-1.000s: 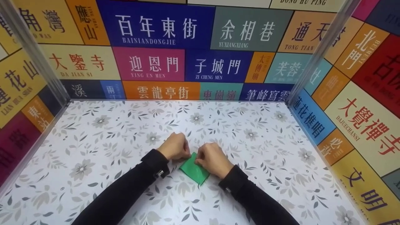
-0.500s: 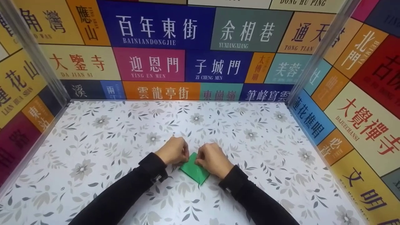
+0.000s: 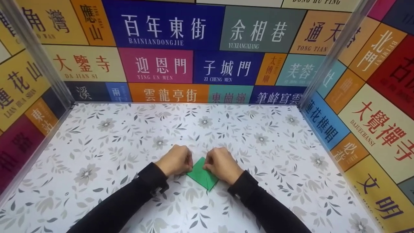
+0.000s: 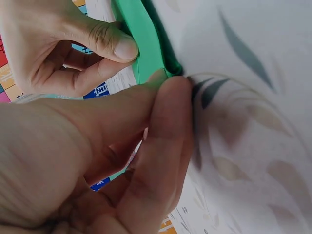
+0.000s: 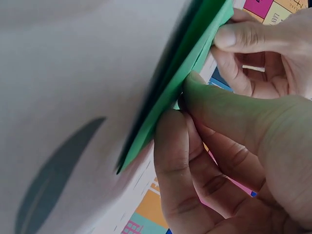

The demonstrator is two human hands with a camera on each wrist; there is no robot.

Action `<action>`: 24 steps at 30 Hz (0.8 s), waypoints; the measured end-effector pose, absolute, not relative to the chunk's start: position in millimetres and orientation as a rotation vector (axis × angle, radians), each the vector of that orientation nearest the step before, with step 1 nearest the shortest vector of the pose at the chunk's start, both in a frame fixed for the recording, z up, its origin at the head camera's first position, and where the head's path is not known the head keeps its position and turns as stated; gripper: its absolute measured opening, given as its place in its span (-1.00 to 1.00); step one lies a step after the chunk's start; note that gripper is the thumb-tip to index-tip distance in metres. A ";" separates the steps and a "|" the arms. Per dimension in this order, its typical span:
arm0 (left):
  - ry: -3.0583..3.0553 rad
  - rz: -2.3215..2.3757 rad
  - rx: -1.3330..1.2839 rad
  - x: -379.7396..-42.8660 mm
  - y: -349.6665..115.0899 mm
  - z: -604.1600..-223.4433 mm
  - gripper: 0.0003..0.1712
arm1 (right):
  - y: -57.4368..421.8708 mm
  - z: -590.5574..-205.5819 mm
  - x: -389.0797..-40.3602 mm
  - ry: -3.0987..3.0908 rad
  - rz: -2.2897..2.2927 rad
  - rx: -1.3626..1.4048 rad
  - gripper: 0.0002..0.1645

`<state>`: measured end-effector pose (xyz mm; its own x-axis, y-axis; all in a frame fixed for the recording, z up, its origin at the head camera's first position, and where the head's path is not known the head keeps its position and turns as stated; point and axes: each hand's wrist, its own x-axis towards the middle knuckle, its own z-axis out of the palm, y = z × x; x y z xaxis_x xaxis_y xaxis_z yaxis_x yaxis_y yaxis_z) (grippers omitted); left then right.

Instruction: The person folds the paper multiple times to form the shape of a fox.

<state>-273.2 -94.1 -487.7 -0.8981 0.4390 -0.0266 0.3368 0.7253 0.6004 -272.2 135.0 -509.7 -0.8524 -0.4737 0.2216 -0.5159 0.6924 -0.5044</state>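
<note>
A piece of folded green paper (image 3: 202,174) lies on the table between both hands, a corner towards the person and a slit near that corner. My left hand (image 3: 176,160) pinches its left corner between thumb and forefinger; in the left wrist view the folded layers (image 4: 148,44) bulge slightly at that edge. On the opposite side my right hand (image 3: 223,165) pinches the right edge with thumb and forefinger. Seen from the right wrist, the paper's layers (image 5: 170,97) stand a little apart along the edge. The fingertips cover parts of both side edges.
The table (image 3: 129,200) has a white covering with grey flowers and leaves. Upright panels with coloured signs stand at the back (image 3: 161,64), left (image 3: 19,97) and right (image 3: 372,129), joined by clear corner strips.
My left hand has slid down and left along the paper's upper left edge to its left corner. The right hand and the paper have stayed nearly in place.
</note>
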 end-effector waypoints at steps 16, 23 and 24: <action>2.767 0.923 0.709 -260.5 -111.8 -489.7 -0.81 | 133.3 -510.8 -271.1 -2.795 0.863 0.818 -0.76; 2.785 0.905 0.714 -259.3 -110.9 -490.8 -0.81 | 134.3 -509.3 -270.8 -2.815 0.892 0.797 -0.79; 2.782 0.906 0.706 -259.4 -110.4 -490.6 -0.80 | 134.7 -509.0 -270.7 -2.816 0.898 0.796 -0.79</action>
<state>-259.4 -110.4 -490.6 -0.8817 0.4713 0.0194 0.3924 0.7100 0.5847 -270.7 134.7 -509.0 -0.8616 -0.4541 0.2268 -0.5016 0.6931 -0.5176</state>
